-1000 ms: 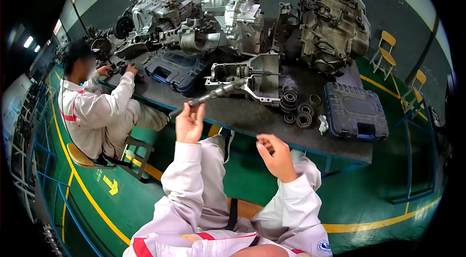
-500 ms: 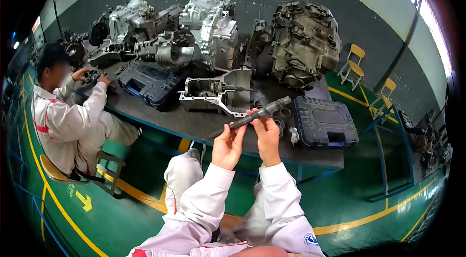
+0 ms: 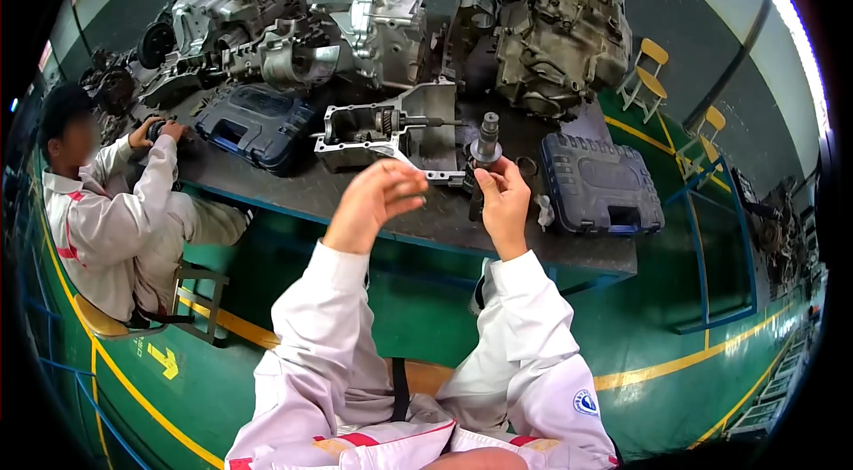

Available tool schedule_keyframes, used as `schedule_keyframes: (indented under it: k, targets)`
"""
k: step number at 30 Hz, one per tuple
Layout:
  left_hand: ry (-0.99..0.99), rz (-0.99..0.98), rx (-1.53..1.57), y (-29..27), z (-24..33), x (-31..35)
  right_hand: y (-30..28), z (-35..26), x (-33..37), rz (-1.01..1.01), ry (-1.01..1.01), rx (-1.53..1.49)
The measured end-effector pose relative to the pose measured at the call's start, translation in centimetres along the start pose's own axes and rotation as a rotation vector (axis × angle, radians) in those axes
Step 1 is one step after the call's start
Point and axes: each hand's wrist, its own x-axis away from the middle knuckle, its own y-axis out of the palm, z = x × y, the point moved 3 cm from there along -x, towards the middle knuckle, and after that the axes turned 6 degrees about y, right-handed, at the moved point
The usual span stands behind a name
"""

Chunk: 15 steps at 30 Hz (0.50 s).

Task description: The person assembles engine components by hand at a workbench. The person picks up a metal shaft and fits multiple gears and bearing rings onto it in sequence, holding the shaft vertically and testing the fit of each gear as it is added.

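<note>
My right hand point(image 3: 505, 202) grips a dark, stepped metal shaft point(image 3: 488, 143) just above the near edge of the bench. The shaft now stands roughly upright, and its lower part is partly hidden behind my fingers. To the left, my left hand point(image 3: 373, 200) is raised off the shaft, its fingers apart and slightly curled, holding nothing. Just beyond both hands lies an open gearbox housing point(image 3: 434, 104) with a geared shaft point(image 3: 388, 122) inside. A metal ring point(image 3: 527, 167) sits on the bench right of my right hand.
Blue-black tool cases flank the housing, one right point(image 3: 602, 181) and one left point(image 3: 258, 128). Large gearboxes point(image 3: 560, 35) line the back of the bench point(image 3: 293, 199). A small pale crumpled item point(image 3: 545, 211) lies near the right case. A seated person point(image 3: 115, 203) handles a part at left.
The shaft has turned from slanting between both hands to upright in my right hand. My left hand has let go and moved left. The whole view has shifted slightly.
</note>
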Motion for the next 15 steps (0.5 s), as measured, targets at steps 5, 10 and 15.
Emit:
schedule_keyframes:
  k: [5,10,15]
  targets:
    - [0.165,-0.016,-0.335,0.2,0.0,-3.4,-0.2,-0.2,-0.6,-0.031,0.07,-0.073]
    - [0.397,-0.013,-0.739,1.7,-2.9,-3.5,0.8,-1.3,0.3,-0.102,-0.033,0.127]
    - [0.465,-0.098,-0.932,3.4,-3.7,-3.2,1.0,-2.1,0.2,-0.134,-0.168,0.247]
